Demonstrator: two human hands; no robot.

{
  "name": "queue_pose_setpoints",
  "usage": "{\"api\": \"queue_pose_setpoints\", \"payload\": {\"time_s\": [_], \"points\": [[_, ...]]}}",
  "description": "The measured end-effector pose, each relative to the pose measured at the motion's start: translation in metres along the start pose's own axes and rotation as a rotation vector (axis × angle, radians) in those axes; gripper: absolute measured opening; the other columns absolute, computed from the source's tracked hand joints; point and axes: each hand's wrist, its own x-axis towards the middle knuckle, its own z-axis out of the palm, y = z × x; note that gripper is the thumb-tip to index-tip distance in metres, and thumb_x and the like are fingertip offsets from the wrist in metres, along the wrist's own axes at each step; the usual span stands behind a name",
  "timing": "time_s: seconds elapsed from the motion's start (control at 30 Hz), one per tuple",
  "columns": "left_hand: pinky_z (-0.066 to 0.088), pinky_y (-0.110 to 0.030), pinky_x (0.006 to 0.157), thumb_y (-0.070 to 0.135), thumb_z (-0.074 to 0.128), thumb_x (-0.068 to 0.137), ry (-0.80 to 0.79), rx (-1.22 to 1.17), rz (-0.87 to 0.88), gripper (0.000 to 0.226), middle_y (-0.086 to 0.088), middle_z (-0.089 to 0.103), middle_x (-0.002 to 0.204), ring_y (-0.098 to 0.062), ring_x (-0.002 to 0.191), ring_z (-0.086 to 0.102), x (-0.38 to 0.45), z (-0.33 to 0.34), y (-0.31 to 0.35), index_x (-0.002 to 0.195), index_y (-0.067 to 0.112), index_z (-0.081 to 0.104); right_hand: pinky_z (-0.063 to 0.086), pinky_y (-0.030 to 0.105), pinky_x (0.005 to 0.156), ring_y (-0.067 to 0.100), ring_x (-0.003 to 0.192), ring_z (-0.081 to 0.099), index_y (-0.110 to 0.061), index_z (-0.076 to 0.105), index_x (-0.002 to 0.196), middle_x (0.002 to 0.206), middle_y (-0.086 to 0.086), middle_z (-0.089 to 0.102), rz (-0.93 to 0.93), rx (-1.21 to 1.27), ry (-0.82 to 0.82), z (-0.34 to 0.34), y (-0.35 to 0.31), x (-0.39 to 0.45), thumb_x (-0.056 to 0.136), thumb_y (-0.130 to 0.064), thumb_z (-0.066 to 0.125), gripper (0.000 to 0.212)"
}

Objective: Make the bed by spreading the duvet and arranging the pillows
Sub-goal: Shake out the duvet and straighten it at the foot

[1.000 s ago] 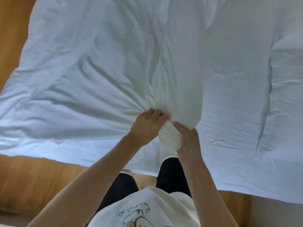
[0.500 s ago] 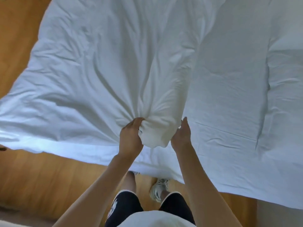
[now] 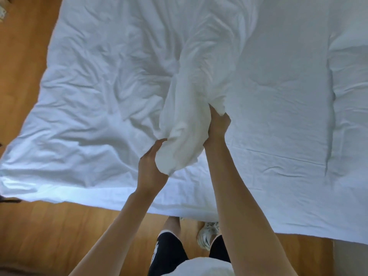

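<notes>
Wood floor (image 3: 49,232), both arms out, L grip (image 3: 150,166) & R grip (image 3: 218,124) clamped on duvet (image 3: 183,136) bunch

Bedroom: bed (image 3: 278,96), wooden floor (image 3: 49,236)

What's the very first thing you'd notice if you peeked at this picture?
The big white duvet, crumpled and spread across the top and left, draws the eye first. In the middle, the left hand and right hand hold up a bunched lump of it. Below them lies the orange wooden floor.
</notes>
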Motion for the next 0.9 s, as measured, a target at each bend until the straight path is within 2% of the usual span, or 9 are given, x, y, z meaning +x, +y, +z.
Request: {"api": "queue_pose_setpoints", "payload": {"time_s": [0.1, 0.2, 0.3, 0.4, 0.47, 0.53, 0.63, 0.67, 0.9], "points": [[0.049, -0.013, 0.077, 0.047, 0.067, 0.064, -0.05, -0.067, 0.017, 0.081, 0.022, 0.055, 0.121, -0.006, 0.101, 0.06, 0.0, -0.029, 0.011, 0.135, 0.033, 0.031, 0.04, 0.027, 0.054, 0.011, 0.053, 0.044, -0.018, 0.049, 0.062, 0.057, -0.008, 0.05, -0.328, -0.256, 0.124, 0.009, -0.019, -0.012, 0.074, -0.012, 0.071, 0.026], [0.044, -0.031, 0.1, 0.056, 0.061, 0.08, -0.129, -0.238, 0.196, 0.088, 0.003, 0.037, 0.148, -0.017, 0.131, 0.044, -0.001, -0.056, 0.051, 0.147, 0.017, 0.02, 0.036, 0.029, 0.057, 0.014, 0.055, 0.042, -0.019, 0.04, 0.061, 0.055, -0.008, 0.044, -0.584, -0.623, 0.178, 0.023, -0.035, -0.029, 0.078, -0.023, 0.068, 0.032], [0.028, -0.035, 0.114, 0.05, 0.052, 0.089, -0.01, -0.358, 0.305, 0.078, 0.004, 0.026, 0.153, -0.017, 0.142, 0.027, 0.019, -0.091, 0.093, 0.147, 0.009, 0.019, 0.032, 0.03, 0.055, 0.023, 0.055, 0.042, -0.011, 0.04, 0.066, 0.055, 0.006, 0.046, -0.762, -0.899, 0.184, 0.046, -0.042, -0.044, 0.083, -0.028, 0.066, 0.036], [0.025, -0.03, 0.112, 0.051, 0.054, 0.086, 0.067, -0.048, 0.148, 0.074, 0.005, 0.029, 0.153, -0.011, 0.142, 0.025, 0.08, -0.11, 0.109, 0.148, 0.023, 0.025, 0.037, 0.035, 0.062, 0.027, 0.066, 0.052, -0.012, 0.047, 0.08, 0.076, 0.012, 0.062, -0.71, -1.219, -0.096, 0.081, -0.03, -0.057, 0.091, -0.027, 0.056, 0.02], [0.023, -0.034, 0.113, 0.051, 0.058, 0.086, -0.041, 0.257, 0.088, 0.079, -0.005, 0.026, 0.155, -0.021, 0.143, 0.021, 0.128, -0.101, 0.092, 0.15, 0.022, 0.023, 0.046, 0.038, 0.073, 0.031, 0.084, 0.064, -0.009, 0.061, 0.102, 0.098, 0.012, 0.067, -0.718, -1.307, -0.302, 0.099, -0.008, -0.069, 0.091, -0.019, 0.055, 0.016], [0.022, -0.045, 0.115, 0.055, 0.057, 0.085, -0.189, 0.513, -0.001, 0.087, -0.016, 0.021, 0.155, -0.031, 0.143, 0.017, 0.167, -0.082, 0.059, 0.152, 0.019, 0.014, 0.047, 0.035, 0.064, 0.033, 0.078, 0.067, 0.001, 0.065, 0.099, 0.092, 0.017, 0.068, -0.862, -1.312, -0.491, 0.108, 0.029, -0.085, 0.083, -0.003, 0.064, 0.016], [0.025, -0.052, 0.111, 0.063, 0.053, 0.084, -0.364, 0.786, -0.165, 0.095, -0.023, 0.019, 0.152, -0.039, 0.14, 0.02, 0.187, -0.059, -0.003, 0.152, 0.017, 0.004, 0.037, 0.037, 0.067, 0.042, 0.081, 0.061, 0.003, 0.06, 0.094, 0.092, 0.024, 0.065, -0.581, -1.291, -0.963, 0.109, 0.083, -0.128, 0.085, 0.004, 0.05, 0.013], [0.025, -0.052, 0.111, 0.063, 0.053, 0.085, -0.385, 0.834, -0.193, 0.095, -0.023, 0.019, 0.151, -0.04, 0.139, 0.021, 0.185, -0.054, -0.021, 0.152, 0.016, 0.004, 0.036, 0.037, 0.069, 0.041, 0.079, 0.058, 0.001, 0.058, 0.091, 0.092, 0.023, 0.064, -0.489, -1.257, -0.994, 0.104, 0.099, -0.133, 0.086, 0.002, 0.049, 0.011], [0.024, -0.052, 0.111, 0.056, 0.055, 0.087, -0.406, 0.911, -0.167, 0.087, -0.023, 0.019, 0.152, -0.041, 0.139, 0.02, 0.133, -0.021, -0.093, 0.151, 0.016, 0.013, 0.043, 0.034, 0.09, 0.028, 0.11, 0.059, -0.017, 0.06, 0.124, 0.116, 0.008, 0.065, -0.163, -1.34, -0.532, 0.007, 0.156, -0.043, 0.094, -0.015, 0.043, 0.034]]}}
